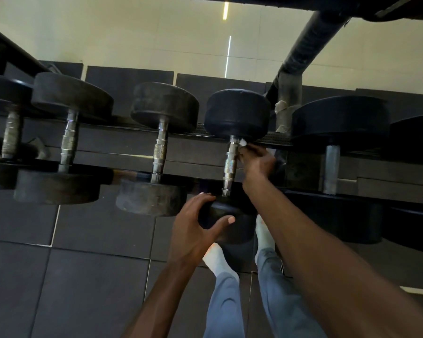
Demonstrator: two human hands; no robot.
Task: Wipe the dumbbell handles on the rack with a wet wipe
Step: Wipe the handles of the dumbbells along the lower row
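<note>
Several black dumbbells lie across the rack (186, 154), their steel handles pointing toward me. My right hand (257, 162) pinches a white wet wipe (242, 142) against the upper part of the chrome handle (230, 164) of one dumbbell, just below its far head (237, 113). My left hand (195, 228) cups the near head (230, 220) of that same dumbbell, fingers curled over its edge and thumb on its face. Most of the wipe is hidden inside my right hand.
Left of it sit other dumbbells with knurled handles (160, 152) (69, 140); a bigger one with a thick handle (331, 167) lies to the right. A padded black bar (308, 45) slants overhead. My feet in white socks (217, 259) stand on dark floor mats.
</note>
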